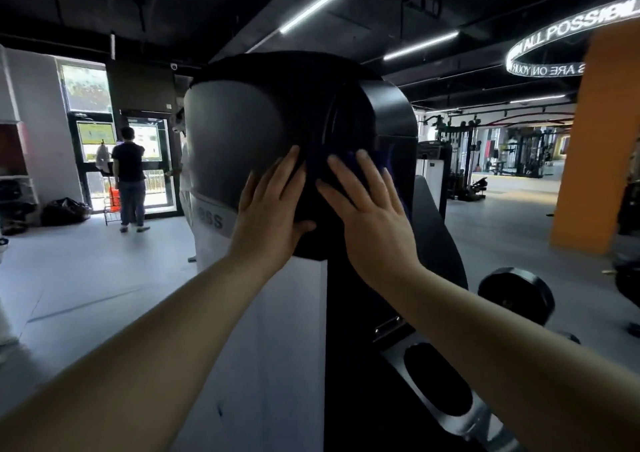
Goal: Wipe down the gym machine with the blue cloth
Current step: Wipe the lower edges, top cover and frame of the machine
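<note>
R hand (375, 216) flat, fingers spread, pressing blue cloth (388, 160) onto gym machine (242, 139) upper pad. L hand (268, 216) open, bracing pad edge (thumb hooked under). Advice: keep palm pressure even, overlap strokes.

L hand (268, 205): flat, fingers spread, arm extended | R hand (369, 205): flat, fingers splayed, arm extended

Dim, backlit by bright doorway (145, 160) and ceiling strips (313, 6); soft, fisheye-warped edges.
</note>
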`<state>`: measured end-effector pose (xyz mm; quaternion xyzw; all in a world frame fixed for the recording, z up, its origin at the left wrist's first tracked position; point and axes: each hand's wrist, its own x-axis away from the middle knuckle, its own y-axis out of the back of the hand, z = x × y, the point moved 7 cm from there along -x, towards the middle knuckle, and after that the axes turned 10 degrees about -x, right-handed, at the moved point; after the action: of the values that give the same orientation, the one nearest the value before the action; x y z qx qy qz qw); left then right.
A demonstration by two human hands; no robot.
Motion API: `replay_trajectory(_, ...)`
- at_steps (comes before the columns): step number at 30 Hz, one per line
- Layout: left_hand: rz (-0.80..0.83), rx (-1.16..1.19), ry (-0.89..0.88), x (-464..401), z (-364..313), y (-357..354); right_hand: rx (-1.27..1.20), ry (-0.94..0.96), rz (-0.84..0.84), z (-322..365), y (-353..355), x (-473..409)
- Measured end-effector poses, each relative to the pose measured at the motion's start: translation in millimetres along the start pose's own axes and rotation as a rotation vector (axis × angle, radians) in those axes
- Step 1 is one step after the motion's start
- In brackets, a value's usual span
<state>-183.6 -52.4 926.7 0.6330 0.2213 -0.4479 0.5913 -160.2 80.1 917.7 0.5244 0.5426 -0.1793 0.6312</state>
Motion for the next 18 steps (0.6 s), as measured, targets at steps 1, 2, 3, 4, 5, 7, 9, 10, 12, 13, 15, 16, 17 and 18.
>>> replay_trajectory(1,-0.002,0.016,0.012,6,3,-3,0.06,0.067,0.039,5,-9,14)
replay_trajectory(2,0.008,0.027,0.026,12,5,-8,0.108,0.135,0.08,9,-16,28)
replay_trajectory(3,0.023,0.037,0.039,19,8,-14,0.146,0.199,0.124,10,-21,38)
replay_trajectory(4,0.034,0.048,0.047,26,9,-18,0.177,0.253,0.163,8,-21,42)
replay_trajectory(5,0.04,0.058,0.054,31,9,-22,0.201,0.292,0.189,5,-19,42)
replay_trajectory(7,0.052,0.087,0.084,38,6,-25,0.202,0.275,0.177,-6,-9,37)
replay_trajectory(9,0.064,0.157,0.149,42,-1,-27,0.088,0.124,0.118,-19,2,37)
replay_trajectory(10,0.06,0.184,0.176,45,-5,-27,0.02,0.058,0.087,-22,2,43)
replay_trajectory(12,0.049,0.21,0.203,53,-15,-29,-0.038,0.05,0.093,-19,-11,67)
replay_trajectory(13,0.054,0.221,0.208,58,-20,-30,-0.031,0.104,0.117,-16,-20,83)
replay_trajectory(15,0.074,0.248,0.219,67,-27,-33,-0.005,0.255,0.212,-18,-32,111)
replay_trajectory(16,0.08,0.254,0.221,70,-30,-33,0.003,0.327,0.266,-22,-31,118)
replay_trajectory(17,0.081,0.254,0.219,73,-32,-33,0.004,0.38,0.287,-26,-27,119)
replay_trajectory(18,0.08,0.253,0.219,75,-34,-34,-0.008,0.39,0.26,-31,-21,113)
